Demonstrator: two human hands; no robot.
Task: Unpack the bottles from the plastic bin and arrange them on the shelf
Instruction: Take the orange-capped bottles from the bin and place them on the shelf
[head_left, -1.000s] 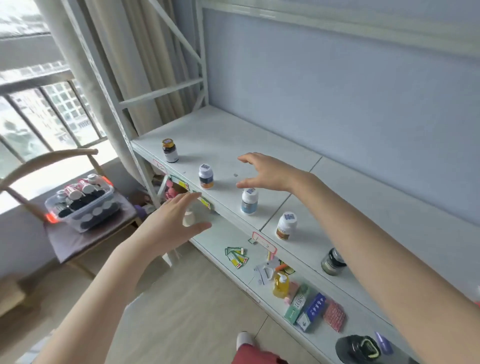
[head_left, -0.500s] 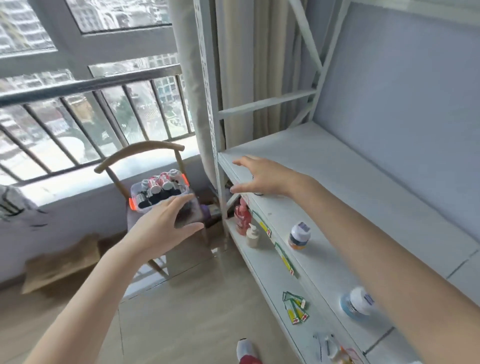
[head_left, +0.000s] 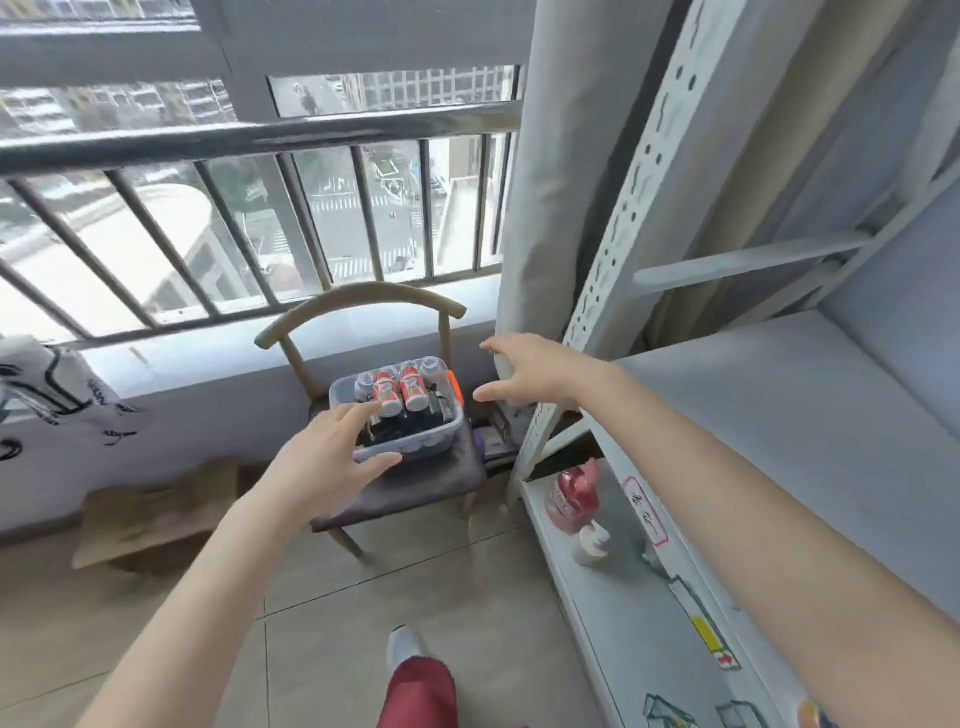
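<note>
- The left hand (head_left: 332, 457) is open with fingers spread, holding nothing, over the near left corner of the plastic bin (head_left: 436, 439); whether it touches the rim cannot be told
- The right hand (head_left: 524, 371) is open too, fingers splayed in the air just right of the bin, in front of the curtain (head_left: 540, 208)
- The bin sits on the seat of a wooden chair (head_left: 415, 488) below the barred window (head_left: 260, 218)
- The bottles (head_left: 413, 392) lie packed inside the bin, two with red labels on top
- The shelf (head_left: 753, 415) stands right of the chair, with a red bottle (head_left: 571, 493) and a white pump bottle (head_left: 592, 543) on its lower board
</note>
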